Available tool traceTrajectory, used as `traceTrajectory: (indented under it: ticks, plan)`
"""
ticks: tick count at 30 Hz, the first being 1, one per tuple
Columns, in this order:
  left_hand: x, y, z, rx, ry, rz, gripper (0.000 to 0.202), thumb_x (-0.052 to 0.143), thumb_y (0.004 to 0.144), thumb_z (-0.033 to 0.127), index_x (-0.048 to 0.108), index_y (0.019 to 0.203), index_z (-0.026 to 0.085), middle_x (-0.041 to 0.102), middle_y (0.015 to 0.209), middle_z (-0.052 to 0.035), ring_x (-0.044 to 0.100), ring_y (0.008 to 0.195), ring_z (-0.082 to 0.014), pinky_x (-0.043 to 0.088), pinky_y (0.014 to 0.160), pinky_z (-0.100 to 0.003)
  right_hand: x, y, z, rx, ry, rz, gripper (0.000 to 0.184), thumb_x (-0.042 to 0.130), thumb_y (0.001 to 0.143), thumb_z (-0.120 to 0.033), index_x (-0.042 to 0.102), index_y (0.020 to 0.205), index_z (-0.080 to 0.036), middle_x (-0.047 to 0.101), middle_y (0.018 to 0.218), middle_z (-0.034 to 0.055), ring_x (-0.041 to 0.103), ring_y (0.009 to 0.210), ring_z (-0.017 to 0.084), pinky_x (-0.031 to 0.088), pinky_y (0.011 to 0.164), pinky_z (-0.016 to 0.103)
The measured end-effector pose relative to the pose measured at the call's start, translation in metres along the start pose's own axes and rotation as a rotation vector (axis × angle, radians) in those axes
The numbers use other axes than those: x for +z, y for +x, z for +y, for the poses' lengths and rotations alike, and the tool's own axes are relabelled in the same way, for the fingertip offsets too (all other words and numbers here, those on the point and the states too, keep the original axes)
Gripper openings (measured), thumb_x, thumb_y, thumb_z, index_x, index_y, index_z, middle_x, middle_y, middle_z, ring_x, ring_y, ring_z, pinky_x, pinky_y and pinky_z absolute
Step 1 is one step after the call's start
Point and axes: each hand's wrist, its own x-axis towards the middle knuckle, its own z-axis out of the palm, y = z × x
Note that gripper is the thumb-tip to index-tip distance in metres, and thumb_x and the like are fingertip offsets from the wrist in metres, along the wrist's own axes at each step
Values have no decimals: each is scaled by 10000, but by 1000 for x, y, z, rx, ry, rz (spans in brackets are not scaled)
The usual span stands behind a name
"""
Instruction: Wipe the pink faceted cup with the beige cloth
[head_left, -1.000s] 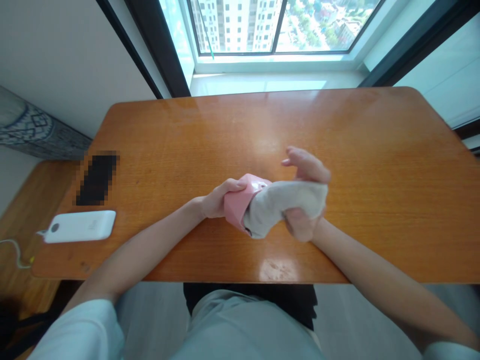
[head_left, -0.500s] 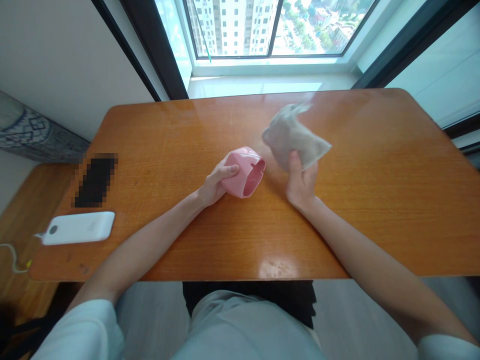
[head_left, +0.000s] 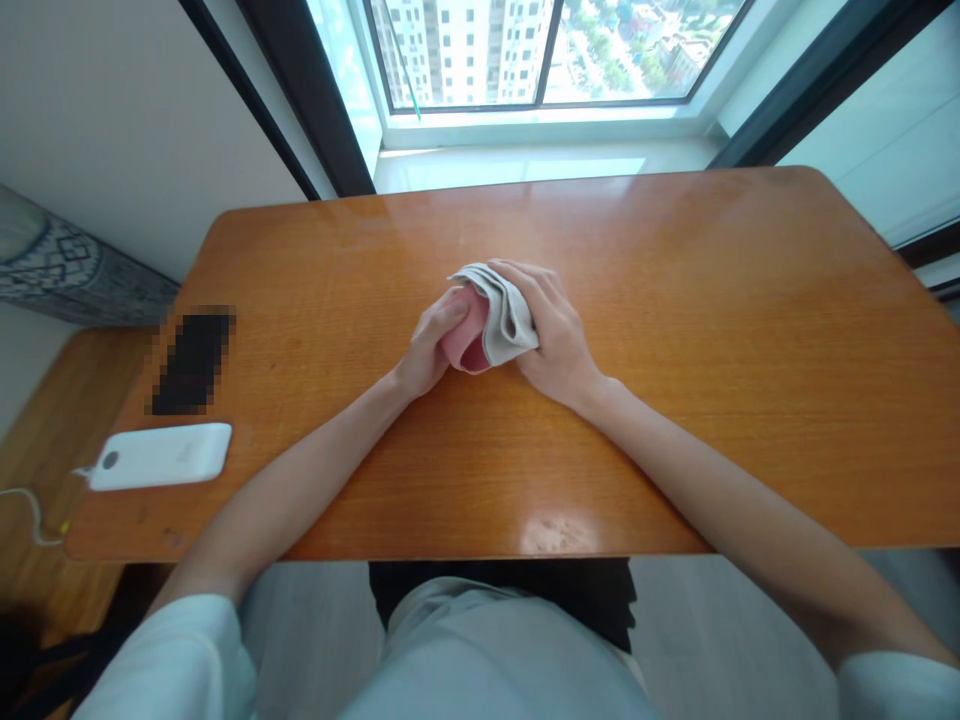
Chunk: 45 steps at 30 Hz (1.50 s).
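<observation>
The left hand (head_left: pixel 426 348) grips a hollow pink plastic container (head_left: pixel 463 338); the right hand (head_left: pixel 555 335) clasps a folded off-white cloth (head_left: pixel 508 318) against it, over the brown wooden worktop (head_left: pixel 720 350).

Open tabletop (head_left: pixel 750 400) right of hands (head_left: pixel 553 335), white device (head_left: pixel 161 457) (lying flat) obstructing left

The pink container (head_left: pixel 466 328) before you seems to be made of smooth, hard plastic. The grey cloth (head_left: pixel 511 318) against it looks like soft, matt textile. Your tabletop (head_left: pixel 720 390) has the look of wood, with a fine visible grain and a glossy, varnish-like finish. The white device (head_left: pixel 161 457) appears to be smooth plastic, and your shirt (head_left: pixel 487 665) is of matt fabric.
</observation>
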Motion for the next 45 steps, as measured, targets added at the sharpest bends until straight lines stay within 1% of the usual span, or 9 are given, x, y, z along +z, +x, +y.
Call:
traceTrajectory:
  ticks: [6, 11, 13, 19, 24, 28, 32, 36, 45]
  plan:
    - [-8, 2, 3, 235, 299, 25, 520, 718, 1058, 636, 709, 1397, 243, 771, 1431, -68, 709, 1403, -291, 530, 1259, -439, 14, 0, 13, 15, -19, 37, 523, 517, 1146, -373, 529, 1669, -358, 608, 1721, 84, 570, 1626, 337, 487, 1360, 649]
    - [-10, -5, -1, 476, 630, -50, 792, 813, 999, 582, 484, 1655, 285, 586, 1686, -119, 598, 1552, -331, 489, 1299, -472, 15, -3, 16, 18, -63, 104, 595, 582, 1124, -550, 517, 1687, -369, 582, 1738, 87, 493, 1682, 415, 401, 1392, 747]
    - [-12, -5, -4, 454, 708, -45, 876, 884, 930, 577, 483, 1649, 278, 612, 1645, -141, 624, 1510, -339, 499, 1283, -482, 15, -1, 11, 13, -67, 84, 618, 612, 1104, -596, 536, 1676, -376, 574, 1747, 82, 436, 1716, 444, 336, 1411, 781]
    - [-17, -1, -6, 212, 657, 45, 710, 947, 845, 569, 678, 1393, 206, 787, 1181, -64, 706, 1019, -231, 574, 976, -375, 13, 3, 1, 23, -43, -9, 498, 605, 1116, -526, 619, 1601, -414, 630, 1706, 42, 446, 1713, 434, 307, 1423, 796]
    - [-13, -1, -1, 199, 599, 76, 794, 1013, 747, 523, 665, 1398, 230, 780, 1316, -80, 725, 1174, -267, 565, 1063, -377, 15, -2, 15, 57, 6, 74, 568, 552, 1120, -618, 582, 1634, -378, 615, 1708, 81, 556, 1635, 383, 472, 1365, 692]
    - [-9, -5, 2, 189, 629, 73, 813, 992, 791, 527, 605, 1450, 247, 761, 1326, -75, 739, 1122, -247, 575, 1000, -363, 19, -6, 26, 117, 93, 144, 571, 459, 1155, -610, 550, 1649, -339, 673, 1646, 105, 660, 1533, 322, 539, 1321, 615]
    - [-13, -9, -6, 206, 658, 40, 896, 1048, 722, 511, 578, 1441, 260, 772, 1153, -34, 727, 960, -226, 582, 893, -373, 17, -9, 13, 44, 28, 90, 607, 516, 1124, -624, 558, 1668, -357, 602, 1732, 94, 518, 1670, 391, 422, 1384, 722]
    - [-21, -11, -18, 189, 692, 61, 555, 959, 810, 627, 701, 1133, 257, 714, 843, 4, 662, 804, -217, 547, 815, -395, 15, -12, -3, -84, -27, -48, 548, 593, 1088, -614, 625, 1610, -448, 645, 1701, 8, 462, 1709, 417, 248, 1446, 782]
    - [-13, -12, -5, 300, 861, 84, 878, 957, 812, 610, 591, 1527, 255, 806, 1244, -30, 771, 987, -231, 599, 892, -349, 26, -12, 16, 74, 47, 212, 543, 369, 1195, -544, 560, 1674, -374, 674, 1669, 75, 616, 1594, 311, 489, 1362, 633]
